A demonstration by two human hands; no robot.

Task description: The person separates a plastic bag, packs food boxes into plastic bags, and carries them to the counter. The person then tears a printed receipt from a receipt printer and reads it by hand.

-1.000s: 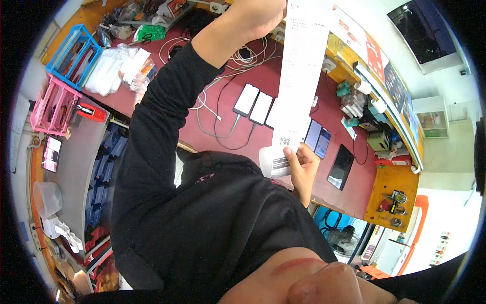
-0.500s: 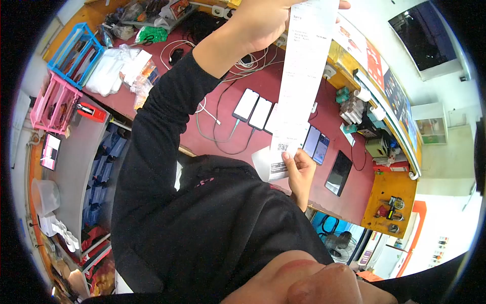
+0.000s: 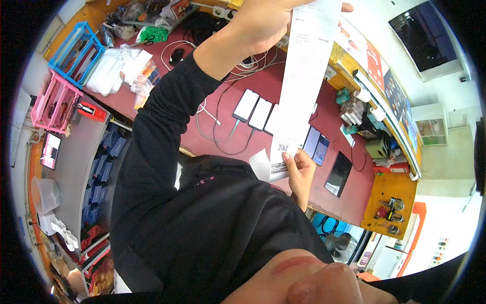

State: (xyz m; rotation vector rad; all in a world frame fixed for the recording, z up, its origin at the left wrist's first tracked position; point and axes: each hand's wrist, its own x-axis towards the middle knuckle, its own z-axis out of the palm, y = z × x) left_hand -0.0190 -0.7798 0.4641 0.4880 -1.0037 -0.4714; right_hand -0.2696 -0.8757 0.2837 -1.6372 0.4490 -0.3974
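Observation:
A long white printed paper strip hangs between my two hands, its printed side showing. Up at the top edge, my left hand grips the strip's upper end, with fingertips showing past its right side. My right hand pinches the lower part with the thumb over the print, beside a small square code. Below that hold the paper's end curls out to the left. Behind the strip, several phones lie on the red tabletop, among them a white-screened phone with a cable.
A dark tablet lies right of my right hand. White cables coil near my left forearm. Blue and pink baskets stand at the left, near plastic bags. An orange-yellow board is at the right.
Over the last second my left hand has come down and further into view, and its fingertips now show past the paper. The curled lower end has shifted left. My right hand keeps its hold.

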